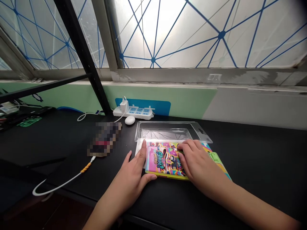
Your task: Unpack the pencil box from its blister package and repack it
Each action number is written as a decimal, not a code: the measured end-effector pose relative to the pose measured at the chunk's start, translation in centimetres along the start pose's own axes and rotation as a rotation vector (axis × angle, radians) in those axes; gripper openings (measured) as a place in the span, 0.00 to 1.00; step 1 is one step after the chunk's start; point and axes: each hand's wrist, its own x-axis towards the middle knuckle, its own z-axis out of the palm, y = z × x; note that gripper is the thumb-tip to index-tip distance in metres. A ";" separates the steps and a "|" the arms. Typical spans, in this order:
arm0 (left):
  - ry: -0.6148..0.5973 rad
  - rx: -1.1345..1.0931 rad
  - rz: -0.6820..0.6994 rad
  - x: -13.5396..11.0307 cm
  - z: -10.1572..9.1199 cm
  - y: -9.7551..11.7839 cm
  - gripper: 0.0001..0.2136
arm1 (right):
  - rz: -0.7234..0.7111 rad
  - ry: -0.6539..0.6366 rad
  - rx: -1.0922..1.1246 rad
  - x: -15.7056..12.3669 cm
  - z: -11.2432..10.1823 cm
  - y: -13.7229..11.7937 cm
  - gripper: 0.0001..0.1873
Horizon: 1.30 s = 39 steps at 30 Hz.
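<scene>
A colourful printed card pack (163,161) lies flat on the black table (251,159) in front of me. My left hand (134,174) rests against its left edge, fingers stretched along the side and thumb at the near corner. My right hand (195,161) lies flat on top of the pack, fingers spread and pressing down near its upper right part. Just behind the pack sits a clear plastic blister tray (168,131), with nothing in it. A green piece (216,157) shows beside my right hand.
A white power strip (134,111) with a plugged charger and a white oval case (129,120) sit at the back by the wall. A blurred dark object (104,139) with a white-and-orange cable (64,180) lies at the left. A black frame post (83,57) rises at the left.
</scene>
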 end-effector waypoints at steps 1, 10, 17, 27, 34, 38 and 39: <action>0.000 0.008 -0.002 0.0 -0.1 0.1 0.45 | 0.004 0.037 0.010 0.2 0.0 0.0 0.13; 0.017 -0.075 0.000 -0.3 -1.6 1.0 0.33 | -0.119 0.347 -0.014 0.2 -1.7 1.0 0.03; 0.036 -0.118 -0.053 -0.5 -1.6 0.7 0.31 | -0.330 0.190 0.086 -4.9 -6.1 -1.7 0.07; 0.011 -0.017 -0.056 -0.4 -1.4 0.5 0.29 | 0.011 -0.101 0.429 -9.0 -4.7 6.6 0.29; 0.083 -0.087 -0.104 -0.9 -1.3 0.5 0.31 | 0.322 -0.409 0.567 -9.7 -3.8 11.3 0.78; 0.081 -0.127 -0.093 -0.9 -1.3 0.4 0.35 | 0.395 -0.363 0.508 -8.7 -3.6 10.0 0.54; 0.081 -0.143 -0.092 -1.0 -1.3 0.4 0.37 | 0.424 -0.337 0.513 -8.4 -3.5 9.8 0.49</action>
